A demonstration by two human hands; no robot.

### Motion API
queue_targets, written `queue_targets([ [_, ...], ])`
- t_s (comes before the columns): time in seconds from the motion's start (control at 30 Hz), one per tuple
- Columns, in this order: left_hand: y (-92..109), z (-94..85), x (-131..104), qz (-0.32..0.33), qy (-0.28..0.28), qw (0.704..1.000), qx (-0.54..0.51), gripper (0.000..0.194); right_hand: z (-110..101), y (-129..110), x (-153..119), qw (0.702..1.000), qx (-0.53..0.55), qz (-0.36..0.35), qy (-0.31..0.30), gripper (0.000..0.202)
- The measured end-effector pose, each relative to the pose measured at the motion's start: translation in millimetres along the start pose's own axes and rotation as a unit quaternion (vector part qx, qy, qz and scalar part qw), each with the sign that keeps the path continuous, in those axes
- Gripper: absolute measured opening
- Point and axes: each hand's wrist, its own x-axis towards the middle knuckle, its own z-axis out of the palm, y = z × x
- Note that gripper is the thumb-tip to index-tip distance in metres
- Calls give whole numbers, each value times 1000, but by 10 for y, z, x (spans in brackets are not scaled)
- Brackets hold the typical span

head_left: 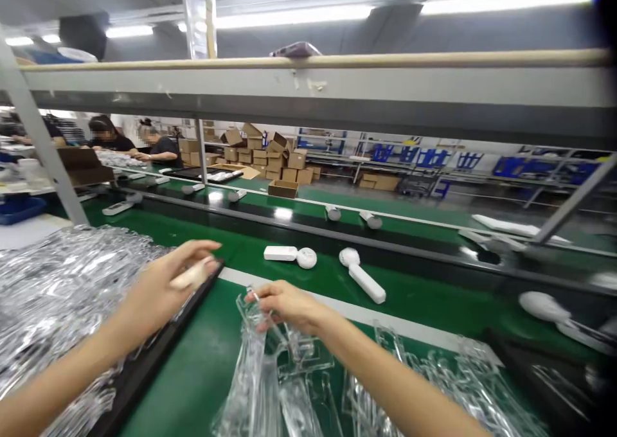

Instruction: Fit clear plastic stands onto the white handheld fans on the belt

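Note:
My left hand (168,283) is raised over the edge of a large heap of clear plastic parts (72,283), its fingers curled; a pale finger cover seems to be on one finger, and what it holds, if anything, cannot be made out. My right hand (284,305) pinches a clear plastic piece (250,302) above a pile of similar clear pieces (255,379) on the green mat. Beyond it lie two white handheld devices with round heads, one horizontal (289,255) and one slanted (362,276).
A black tray edge (159,353) borders the left heap. Further clear parts (434,385) and a black tray (544,373) are at the right. White devices line the rear belt. A shelf (308,96) spans overhead; people, cardboard boxes (277,157) and blue bins stand behind.

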Motion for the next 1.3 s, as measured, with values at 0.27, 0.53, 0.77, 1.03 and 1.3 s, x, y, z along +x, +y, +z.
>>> queue_targets([
  [0.27, -258, 2180, 1511, 200, -242, 922, 228, 81, -1030, 715, -532, 967, 220, 23, 125, 35],
  [0.53, -533, 2407, 1825, 107, -160, 977, 93, 64, -1211, 725, -521, 972, 46, 73, 217, 34],
  [0.77, 184, 1758, 1671, -38, -102, 849, -517, 47, -1039, 367, 24, 919, -106, -99, 367, 47],
  [1.03, 634, 1501, 1176, -113, -136, 711, -680, 48, -694, 180, 101, 866, -228, -115, 429, 57],
  [1.3, 707, 1251, 1127, -92, -70, 721, -684, 53, -413, 6, 6, 909, -166, -44, 379, 66],
])
